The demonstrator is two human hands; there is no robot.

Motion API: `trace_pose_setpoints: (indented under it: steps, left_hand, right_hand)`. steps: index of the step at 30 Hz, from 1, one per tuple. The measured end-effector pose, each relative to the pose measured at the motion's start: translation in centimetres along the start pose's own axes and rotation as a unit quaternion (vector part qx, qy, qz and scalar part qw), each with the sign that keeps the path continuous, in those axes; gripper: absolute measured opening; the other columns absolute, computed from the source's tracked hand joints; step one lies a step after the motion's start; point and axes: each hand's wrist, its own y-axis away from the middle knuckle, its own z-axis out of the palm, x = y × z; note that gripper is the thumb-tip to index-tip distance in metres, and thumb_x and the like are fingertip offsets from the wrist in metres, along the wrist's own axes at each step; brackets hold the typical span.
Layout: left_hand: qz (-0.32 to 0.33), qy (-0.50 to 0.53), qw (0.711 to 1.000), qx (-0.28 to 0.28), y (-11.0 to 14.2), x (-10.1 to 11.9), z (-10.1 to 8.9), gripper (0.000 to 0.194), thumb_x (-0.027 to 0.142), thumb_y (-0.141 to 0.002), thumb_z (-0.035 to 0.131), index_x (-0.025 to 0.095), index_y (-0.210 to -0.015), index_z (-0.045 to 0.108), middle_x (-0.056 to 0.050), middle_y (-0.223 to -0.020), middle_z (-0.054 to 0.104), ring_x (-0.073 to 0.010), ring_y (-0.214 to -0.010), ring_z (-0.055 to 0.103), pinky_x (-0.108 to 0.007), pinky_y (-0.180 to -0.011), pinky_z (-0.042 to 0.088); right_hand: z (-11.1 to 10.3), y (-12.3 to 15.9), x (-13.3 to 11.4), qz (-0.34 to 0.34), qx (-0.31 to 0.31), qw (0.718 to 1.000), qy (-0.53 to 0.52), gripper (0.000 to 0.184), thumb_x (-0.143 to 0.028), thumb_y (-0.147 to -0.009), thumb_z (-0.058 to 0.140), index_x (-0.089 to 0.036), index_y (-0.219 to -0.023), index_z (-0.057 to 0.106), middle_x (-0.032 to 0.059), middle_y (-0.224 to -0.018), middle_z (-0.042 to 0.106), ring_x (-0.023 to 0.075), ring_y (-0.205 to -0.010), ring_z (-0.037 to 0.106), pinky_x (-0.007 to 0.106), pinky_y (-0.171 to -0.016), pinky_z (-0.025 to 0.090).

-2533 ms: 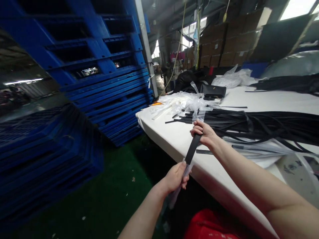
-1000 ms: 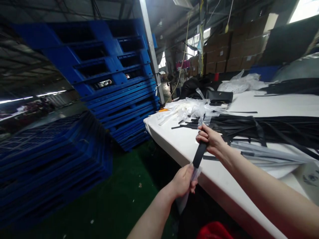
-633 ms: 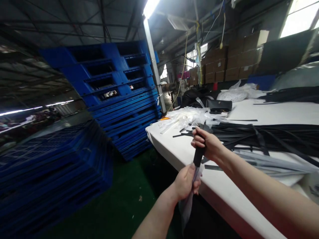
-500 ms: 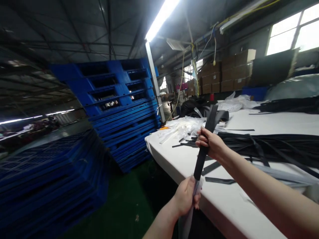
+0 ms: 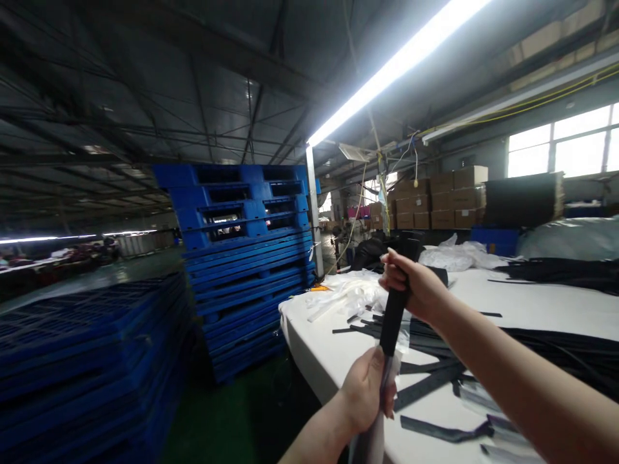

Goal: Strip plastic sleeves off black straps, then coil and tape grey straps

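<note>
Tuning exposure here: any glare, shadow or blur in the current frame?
Head view, top and right: tube light and windows blown out; head view, lower left: blue pallets dark and smeared; head view, right of centre: held black strip nearly textureless.

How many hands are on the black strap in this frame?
2: the left hand lower down the black strap, and the right hand above it. Neither hand is hidden.
</note>
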Motion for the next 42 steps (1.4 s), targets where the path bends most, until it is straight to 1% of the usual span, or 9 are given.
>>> trace_pose_setpoints:
  steps: [4, 11, 14, 17, 22, 33, 36, 38, 42]
  left_hand:
    - [0.032, -0.015, 0.999, -0.008, -1.2, 1.6, 0.4, 0.070, 0.087, -0.071, 0.041, 0.018, -0.080, 0.048, 0.006, -0.047, 0.044, -0.0084, -0.034, 0.040, -0.021, -0.035, 0.036]
    - [0.080, 0.001, 0.996, -0.036, -2.6, 5.6, 1.6, 0.069, 0.086, -0.073, 0.040, 0.018, -0.080, 0.046, 0.008, -0.048, 0.040, -0.0064, -0.033, 0.037, -0.020, -0.034, 0.035]
    - [0.068, -0.009, 0.997, -0.036, -2.4, 5.6, 1.8, 0.068, 0.086, -0.073, 0.040, 0.019, -0.080, 0.044, 0.008, -0.048, 0.040, -0.0061, -0.033, 0.036, -0.020, -0.034, 0.035]
    - [0.066, -0.019, 0.997, -0.037, -2.3, 5.3, 2.0, 0.067, 0.085, -0.074, 0.040, 0.019, -0.081, 0.045, 0.007, -0.048, 0.042, -0.0070, -0.034, 0.039, -0.021, -0.035, 0.037]
    - [0.075, -0.013, 0.996, -0.043, -2.5, 5.7, 2.4, 0.067, 0.085, -0.074, 0.041, 0.018, -0.082, 0.046, 0.007, -0.049, 0.042, -0.0072, -0.034, 0.039, -0.020, -0.035, 0.037]
    - [0.071, -0.013, 0.996, -0.057, -2.3, 6.9, 3.0, 0.068, 0.084, -0.076, 0.038, 0.017, -0.083, 0.049, 0.009, -0.048, 0.038, -0.0054, -0.032, 0.034, -0.019, -0.033, 0.034]
    - [0.075, -0.008, 0.996, -0.052, -2.2, 7.3, 3.2, 0.069, 0.084, -0.075, 0.041, 0.016, -0.082, 0.050, 0.010, -0.046, 0.035, -0.0048, -0.031, 0.031, -0.018, -0.031, 0.032]
    - [0.112, 0.011, 0.994, -0.019, -1.9, 8.2, 3.1, 0.066, 0.082, -0.076, 0.044, 0.017, -0.080, 0.050, 0.010, -0.045, 0.035, -0.0049, -0.031, 0.031, -0.018, -0.031, 0.032]
    - [0.190, 0.080, 0.977, 0.060, -0.8, 10.6, 2.6, 0.056, 0.074, -0.077, 0.054, 0.019, -0.070, 0.045, 0.010, -0.046, 0.034, -0.0040, -0.033, 0.034, -0.016, -0.035, 0.032]
  right_hand:
    - [0.4, -1.4, -3.1, -0.045, -0.014, 0.999, 0.021, 0.028, -0.040, -0.079, 0.074, -0.016, -0.075, 0.060, -0.0119, -0.045, 0.026, 0.0032, -0.038, 0.017, 0.019, -0.046, 0.036]
    - [2.2, -0.5, -3.3, -0.023, -0.024, 0.999, 0.036, 0.031, -0.042, -0.076, 0.076, -0.016, -0.083, 0.062, -0.0116, -0.046, 0.032, 0.0028, -0.038, 0.027, 0.020, -0.048, 0.042]
    - [1.7, -1.0, -5.1, -0.125, 0.071, 0.985, 0.093, 0.044, -0.043, -0.068, 0.082, -0.019, -0.099, 0.062, -0.0065, -0.055, 0.053, 0.0083, -0.045, 0.049, 0.023, -0.050, 0.048]
    - [0.9, -1.3, -6.5, -0.219, 0.087, 0.958, 0.164, 0.051, -0.048, -0.068, 0.080, -0.022, -0.108, 0.061, -0.0030, -0.063, 0.063, 0.0130, -0.049, 0.060, 0.023, -0.045, 0.048]
    - [0.7, -0.8, -6.1, -0.209, 0.058, 0.947, 0.236, 0.041, -0.055, -0.072, 0.074, -0.016, -0.083, 0.067, 0.0013, -0.060, 0.064, 0.0138, -0.048, 0.061, 0.023, -0.044, 0.047]
    - [0.5, -0.3, -5.3, -0.198, 0.051, 0.947, 0.250, 0.041, -0.057, -0.072, 0.073, -0.018, -0.076, 0.062, -0.0002, -0.054, 0.060, 0.0135, -0.043, 0.056, 0.023, -0.041, 0.044]
    - [0.3, 0.0, -5.6, -0.167, 0.044, 0.969, 0.174, 0.042, -0.058, -0.074, 0.071, -0.020, -0.088, 0.063, 0.0025, -0.066, 0.067, 0.0166, -0.054, 0.062, 0.027, -0.051, 0.050]
    - [0.3, 1.1, -4.7, -0.091, -0.021, 0.990, 0.108, 0.041, -0.058, -0.075, 0.069, -0.024, -0.098, 0.061, 0.0025, -0.080, 0.071, 0.0186, -0.072, 0.067, 0.029, -0.062, 0.054]
    - [-0.1, 8.2, 1.0, 0.109, -0.173, 0.971, 0.122, 0.047, -0.034, -0.058, 0.086, -0.021, -0.098, 0.065, 0.0010, -0.079, 0.072, 0.0195, -0.076, 0.068, 0.031, -0.069, 0.056]
